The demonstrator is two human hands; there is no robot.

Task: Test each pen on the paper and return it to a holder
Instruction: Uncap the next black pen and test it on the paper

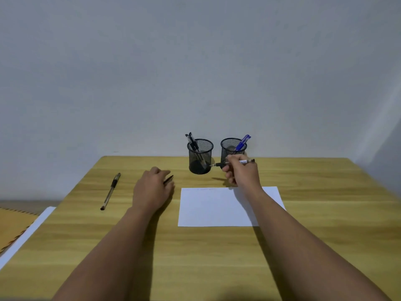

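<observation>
While right hand (240, 172) grips: pen (232, 162) beside holders (200, 156).

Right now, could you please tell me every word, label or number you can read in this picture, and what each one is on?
No text can be read.
Pen in the right hand: a white label with dark print on the barrel, too small and blurred to read.
Paper: faint marks near the far edge, too faint to read.
Holders, their pens, and the pen lying at the left: no lettering shows.
</observation>
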